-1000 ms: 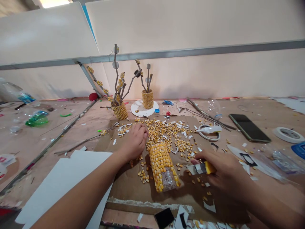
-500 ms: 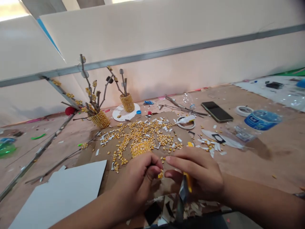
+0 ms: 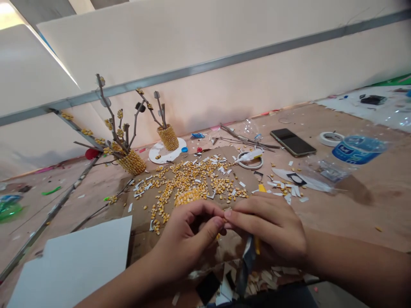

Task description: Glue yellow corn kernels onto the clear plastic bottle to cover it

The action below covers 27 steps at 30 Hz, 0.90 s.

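A round, yellow, corn-covered tube point(image 3: 187, 197) is just past the left hand point(image 3: 183, 239), whose grip I can't tell, and the right hand point(image 3: 278, 229), gripping a yellow-and-grey metal cutter point(image 3: 248, 253), should keep it off the fingers.

Left hand point(image 3: 188, 235), right hand point(image 3: 272, 229) bare; forearms point(image 3: 128, 278) bare; short fingernails point(image 3: 219, 221).

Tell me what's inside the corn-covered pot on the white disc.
Several twigs rise from the mouth of the corn-covered pot. Its kernel-covered wall hides their lower ends and whatever else it holds.
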### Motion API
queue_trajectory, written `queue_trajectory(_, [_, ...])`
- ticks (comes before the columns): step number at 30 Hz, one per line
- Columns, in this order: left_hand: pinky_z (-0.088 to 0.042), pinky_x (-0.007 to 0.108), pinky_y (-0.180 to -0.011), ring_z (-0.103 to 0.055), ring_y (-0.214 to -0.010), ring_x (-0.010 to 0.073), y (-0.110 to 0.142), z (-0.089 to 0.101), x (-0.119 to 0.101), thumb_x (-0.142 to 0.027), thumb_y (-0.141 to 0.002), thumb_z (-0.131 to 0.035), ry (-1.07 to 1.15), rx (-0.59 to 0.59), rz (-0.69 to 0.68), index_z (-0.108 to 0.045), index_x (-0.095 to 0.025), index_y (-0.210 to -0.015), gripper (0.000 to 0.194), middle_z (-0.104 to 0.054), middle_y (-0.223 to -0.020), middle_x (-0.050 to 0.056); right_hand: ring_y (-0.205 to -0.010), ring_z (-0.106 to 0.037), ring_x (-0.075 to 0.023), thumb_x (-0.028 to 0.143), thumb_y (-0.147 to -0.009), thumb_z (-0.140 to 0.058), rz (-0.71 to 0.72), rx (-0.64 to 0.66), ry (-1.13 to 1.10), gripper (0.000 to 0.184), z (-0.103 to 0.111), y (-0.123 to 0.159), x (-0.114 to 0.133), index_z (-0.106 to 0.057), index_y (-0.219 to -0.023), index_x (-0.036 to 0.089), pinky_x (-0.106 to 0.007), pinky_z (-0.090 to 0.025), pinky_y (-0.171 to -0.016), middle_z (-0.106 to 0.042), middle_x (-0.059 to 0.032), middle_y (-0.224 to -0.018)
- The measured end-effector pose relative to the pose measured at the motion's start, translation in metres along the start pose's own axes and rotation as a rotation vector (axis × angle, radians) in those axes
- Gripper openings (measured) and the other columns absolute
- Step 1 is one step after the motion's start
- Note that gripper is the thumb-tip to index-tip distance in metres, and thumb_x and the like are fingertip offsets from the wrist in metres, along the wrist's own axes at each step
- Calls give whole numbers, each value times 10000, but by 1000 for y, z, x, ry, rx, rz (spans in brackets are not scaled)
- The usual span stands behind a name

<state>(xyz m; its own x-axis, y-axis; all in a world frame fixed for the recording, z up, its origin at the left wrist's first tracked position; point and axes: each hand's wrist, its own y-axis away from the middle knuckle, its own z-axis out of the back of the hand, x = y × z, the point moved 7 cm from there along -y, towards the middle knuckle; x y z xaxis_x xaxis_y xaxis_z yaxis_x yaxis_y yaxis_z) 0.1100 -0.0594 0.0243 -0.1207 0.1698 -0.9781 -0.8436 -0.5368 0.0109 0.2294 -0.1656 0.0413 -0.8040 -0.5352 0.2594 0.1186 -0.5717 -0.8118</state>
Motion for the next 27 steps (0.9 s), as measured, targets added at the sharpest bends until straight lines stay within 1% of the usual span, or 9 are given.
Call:
queue_trajectory(1, [-544, 249, -677, -675, -748, 147, 0, 1, 2, -351, -978, -703, 12, -12, 4, -727, -197, -942, 160, -765, -853, 39, -667, -648, -151, 291, -1040, -626, -50, -7, 16, 127, -2, -1, -3, -674, -1005, 179, -293, -427, -607, -731, -42, -788])
queue_trajectory(3, [-549, 246, -671, -673, -735, 145, 1, 4, 6, -353, -982, -697, 22, -41, 0, -716, -196, -958, 161, -750, -833, 32, -572, -548, -134, 544, -1047, -594, -148, 11, 49, 406, -6, -2, -10, -613, -851, 190, -295, -348, -557, -626, -5, -671])
queue_trajectory(5, [-558, 242, -678, -681, -741, 146, 3, 5, 7, -350, -989, -686, 11, -61, -16, -714, -196, -965, 159, -743, -822, 28, -528, -466, -123, 788, -1008, -431, -210, 70, 48, 643, -12, -2, -16, -558, -776, 202, -294, -294, -529, -550, 16, -631])
queue_trajectory(6, [-559, 234, -680, -681, -745, 143, 5, 5, 7, -344, -993, -681, -5, -73, -23, -717, -197, -964, 154, -744, -824, 26, -523, -450, -120, 844, -991, -347, -229, 95, 35, 706, -15, -2, -18, -542, -760, 206, -291, -282, -525, -534, 20, -630])
queue_trajectory(7, [-557, 224, -683, -678, -750, 138, 6, 6, 6, -335, -994, -679, -25, -86, -27, -720, -198, -957, 148, -745, -830, 24, -524, -444, -120, 862, -987, -290, -240, 118, 18, 737, -17, -1, -19, -534, -751, 208, -286, -277, -527, -525, 22, -630])
queue_trajectory(9, [-546, 198, -677, -668, -743, 122, 8, 7, 4, -315, -996, -678, -60, -105, -30, -725, -201, -942, 134, -747, -830, 15, -532, -443, -123, 838, -1009, -256, -244, 141, 9, 736, -19, 0, -20, -531, -745, 208, -283, -268, -534, -515, 23, -630])
queue_trajectory(14, [-554, 173, -679, -701, -738, 108, 9, 5, -1, -286, -1009, -656, -52, -77, -58, -713, -198, -952, 119, -762, -835, 11, -547, -447, -131, 800, -1033, -283, -238, 180, 62, 717, -20, 3, -21, -541, -730, 204, -288, -253, -542, -519, 12, -642])
queue_trajectory(19, [-531, 150, -640, -669, -689, 90, 8, 7, -3, -263, -997, -663, -104, -117, -104, -709, -194, -909, 121, -745, -787, -1, -542, -441, -129, 802, -1032, -274, -218, 186, 71, 735, -18, 1, -21, -555, -726, 196, -290, -251, -539, -514, 14, -634])
queue_trajectory(27, [-537, 140, -665, -685, -712, 85, 10, 6, -5, -249, -993, -672, -132, -140, -139, -729, -205, -925, 99, -765, -811, -4, -540, -437, -125, 797, -1036, -278, -209, 191, 78, 743, -20, -1, -20, -551, -702, 192, -293, -246, -537, -513, 10, -629])
